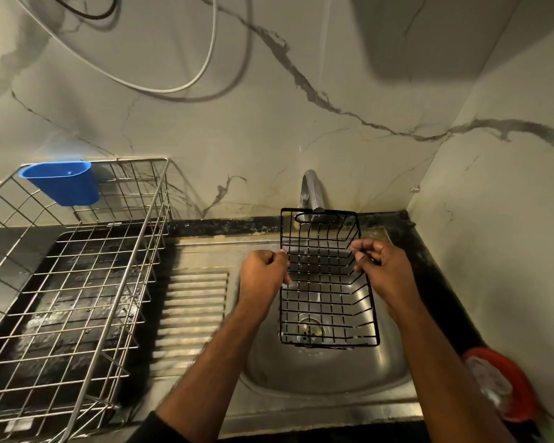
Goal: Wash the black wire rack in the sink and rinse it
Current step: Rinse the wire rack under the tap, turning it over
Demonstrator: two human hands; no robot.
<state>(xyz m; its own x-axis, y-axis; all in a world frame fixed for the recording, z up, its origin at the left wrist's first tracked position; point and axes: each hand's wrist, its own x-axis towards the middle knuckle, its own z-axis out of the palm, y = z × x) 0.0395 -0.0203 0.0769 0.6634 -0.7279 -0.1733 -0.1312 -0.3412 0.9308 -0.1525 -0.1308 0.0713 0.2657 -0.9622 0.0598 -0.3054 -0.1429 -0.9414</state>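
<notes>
The black wire rack (325, 282) hangs over the steel sink (333, 375), its long side running away from me and its far end just under the tap (312, 190). My left hand (263, 273) grips the rack's left edge with curled fingers. My right hand (381, 266) pinches the right edge at about the same height. The drain (309, 329) shows through the rack's near end. I cannot tell whether water is running from the tap.
A large silver wire dish rack (77, 270) stands on the dark counter to the left, with a blue plastic cup holder (61, 182) hooked on its back rim. A ribbed drainboard (192, 308) lies between it and the sink. A red-rimmed object (506, 385) sits at the right.
</notes>
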